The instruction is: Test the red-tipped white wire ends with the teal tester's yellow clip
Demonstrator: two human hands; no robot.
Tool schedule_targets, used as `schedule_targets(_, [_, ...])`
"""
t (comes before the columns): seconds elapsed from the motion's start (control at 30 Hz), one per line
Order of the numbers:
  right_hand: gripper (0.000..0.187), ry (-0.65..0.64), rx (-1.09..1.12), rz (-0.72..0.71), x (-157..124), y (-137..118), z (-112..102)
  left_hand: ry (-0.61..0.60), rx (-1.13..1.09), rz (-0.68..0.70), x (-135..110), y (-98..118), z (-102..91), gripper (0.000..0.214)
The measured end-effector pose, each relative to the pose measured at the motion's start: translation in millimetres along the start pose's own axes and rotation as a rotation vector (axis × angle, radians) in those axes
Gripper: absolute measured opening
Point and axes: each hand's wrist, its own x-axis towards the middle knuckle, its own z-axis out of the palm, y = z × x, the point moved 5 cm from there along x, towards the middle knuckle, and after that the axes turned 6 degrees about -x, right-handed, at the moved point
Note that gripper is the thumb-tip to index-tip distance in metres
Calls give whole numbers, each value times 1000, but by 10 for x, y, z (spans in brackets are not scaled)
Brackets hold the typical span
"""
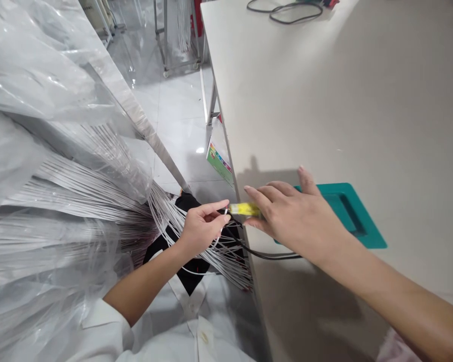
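Note:
My left hand (204, 226) is closed in a pinch on the end of a thin white wire from the bundle of white wires (226, 259) that hangs over the table's left edge. My right hand (290, 213) grips a small yellow tool (244, 209) at that edge, its tip meeting the wire end held by my left hand. A black cable (272, 255) runs out from under my right wrist. Behind my right hand a teal tray (357, 221) lies on the table.
The beige table (343, 100) fills the right side, with a coiled black cable (287, 12) at its far end. Wire bundles in clear plastic (41, 166) hang on a rack to the left. A colourful box (219, 163) sits on the shiny floor below.

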Motion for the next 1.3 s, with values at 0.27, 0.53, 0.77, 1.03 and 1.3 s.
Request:
schedule_targets(0.27, [52,101,101,20,-15,17,-95,12,-27,59,-105,88,-124,40])
schedule_targets(0.53, [18,479,615,124,-160,-311,-319,11,-181,66,-357,219,-179,25])
schedule_targets(0.77, [15,418,1306,331,-134,-566,-77,-62,-169,72,-564,216,-156,21])
schedule_targets(1.03, [3,358,1816,531,-210,-740,68,-119,-122,153,-715,196,-138,14])
schedule_targets(1.3, [23,242,1911,525,-227,-666,27,-25,4,195,-708,39,-197,10])
